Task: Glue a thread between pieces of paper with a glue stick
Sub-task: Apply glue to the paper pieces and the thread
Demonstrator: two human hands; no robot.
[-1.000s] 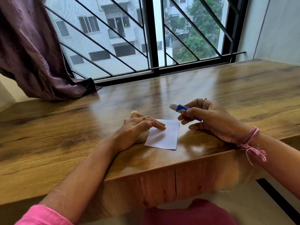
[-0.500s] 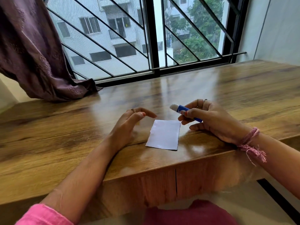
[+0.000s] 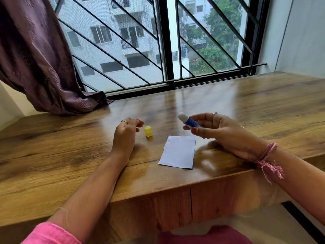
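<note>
A white piece of paper (image 3: 178, 152) lies flat on the wooden table (image 3: 70, 155) near its front edge. My right hand (image 3: 221, 132) hovers just right of and above the paper, shut on a blue glue stick (image 3: 189, 120) whose uncapped white tip points up and to the left. The yellow cap (image 3: 148, 131) stands on the table left of the paper. My left hand (image 3: 125, 132) rests beside the cap with its fingers loosely curled and nothing in them. No thread is visible.
A purple curtain (image 3: 38, 59) hangs over the table's back left corner. A barred window (image 3: 158, 41) runs along the far edge, and a white wall (image 3: 302, 32) closes off the right side.
My left hand has lifted off the paper and drawn back to the left, uncovering the yellow cap. My right hand has raised the glue stick slightly.
</note>
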